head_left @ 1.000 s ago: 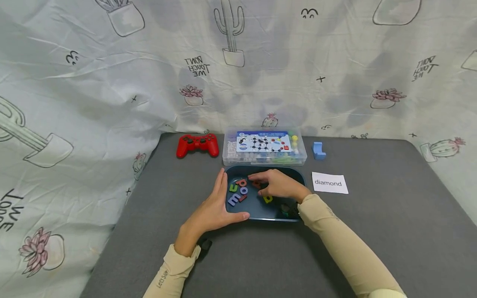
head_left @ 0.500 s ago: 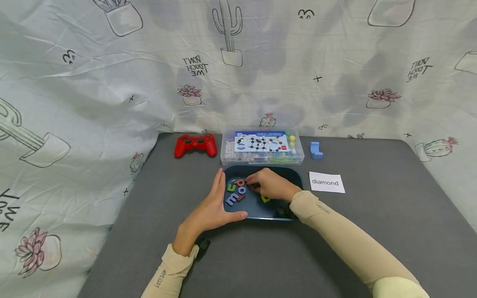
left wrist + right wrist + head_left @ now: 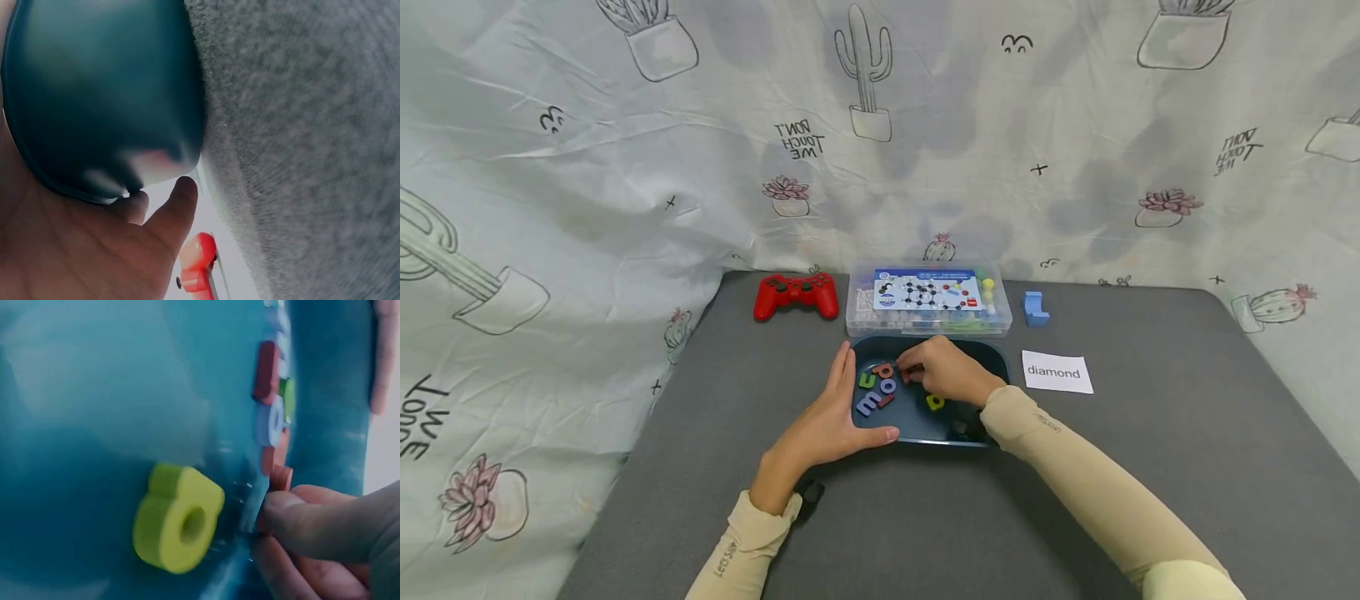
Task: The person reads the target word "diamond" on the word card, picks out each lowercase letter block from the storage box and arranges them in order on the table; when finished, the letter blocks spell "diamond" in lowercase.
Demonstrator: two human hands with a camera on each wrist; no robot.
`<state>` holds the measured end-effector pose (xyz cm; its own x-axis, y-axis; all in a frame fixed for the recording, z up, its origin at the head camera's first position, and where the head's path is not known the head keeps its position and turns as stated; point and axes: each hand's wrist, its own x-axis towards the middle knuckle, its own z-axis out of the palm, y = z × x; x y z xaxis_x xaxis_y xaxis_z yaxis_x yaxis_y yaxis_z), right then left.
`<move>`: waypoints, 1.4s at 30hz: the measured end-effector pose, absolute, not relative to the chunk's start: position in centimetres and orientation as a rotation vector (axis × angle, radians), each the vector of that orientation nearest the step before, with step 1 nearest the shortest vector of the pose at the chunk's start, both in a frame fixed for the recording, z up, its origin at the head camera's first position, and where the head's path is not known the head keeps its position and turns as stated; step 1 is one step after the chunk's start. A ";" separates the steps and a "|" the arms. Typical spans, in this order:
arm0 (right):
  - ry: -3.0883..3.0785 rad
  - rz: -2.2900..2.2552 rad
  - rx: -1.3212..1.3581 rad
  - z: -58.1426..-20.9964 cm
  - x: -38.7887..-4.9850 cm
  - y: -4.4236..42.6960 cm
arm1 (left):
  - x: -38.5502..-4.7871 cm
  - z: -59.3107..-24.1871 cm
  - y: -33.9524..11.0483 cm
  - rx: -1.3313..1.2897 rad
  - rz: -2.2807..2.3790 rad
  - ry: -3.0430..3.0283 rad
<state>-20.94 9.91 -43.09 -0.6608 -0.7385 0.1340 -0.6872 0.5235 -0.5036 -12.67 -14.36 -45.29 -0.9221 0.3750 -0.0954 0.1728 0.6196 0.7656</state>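
Note:
A dark blue tray (image 3: 925, 429) holds several coloured toy letters. My left hand (image 3: 827, 417) rests against its left end, fingers straight along the outer wall and thumb at the near rim; the left wrist view shows the same wall (image 3: 112, 94) from outside. Inside the tray, my right hand (image 3: 951, 371) pinches a small orange-red letter (image 3: 281, 478) between thumb and fingers, which hide most of its shape. Close to it on the left lie a red letter (image 3: 883, 370), a lilac "o" (image 3: 888, 386), a green "u" (image 3: 867, 381), a lilac "m" (image 3: 868, 404) and a dark red bar-shaped letter (image 3: 886, 401). A yellow letter (image 3: 178, 519) lies apart, below the right hand.
Behind the tray stands a clear plastic box (image 3: 928, 321) with a molecule-model label. A red game controller (image 3: 796, 296) lies left of it, a light blue block (image 3: 1035, 309) right of it. A card reading "diamond" (image 3: 1057, 372) lies right of the tray on the grey table (image 3: 1150, 450).
My right hand's fingers have closed from a spread pose over the orange-red letter to a pinch on it, near the other letters. The left hand keeps its place on the tray.

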 end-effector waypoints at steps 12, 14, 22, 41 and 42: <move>2.684 -0.894 -1.177 -41.4 -19.4 11.2 | -12.7 -45.3 -14.2 0.423 1.182 2.578; 2.686 -0.914 -1.162 -41.0 -19.2 11.6 | -12.7 -45.3 -14.2 0.420 1.181 2.578; 2.697 -1.000 -1.204 -39.3 -18.5 13.3 | -12.7 -45.3 -14.4 0.427 1.176 2.591; 2.729 -1.204 -1.039 -38.6 -16.3 18.9 | -12.8 -45.2 -14.2 0.384 1.130 2.602; 2.734 -1.219 -1.011 -38.6 -16.2 19.2 | -12.8 -45.2 -14.2 0.387 1.128 2.605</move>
<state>-16.18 19.17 -38.63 -0.7950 -0.5467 0.2629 -0.5609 0.4976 -0.6617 -12.82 -14.22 -45.15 -0.9262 0.3484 -0.1440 0.1334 0.6601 0.7393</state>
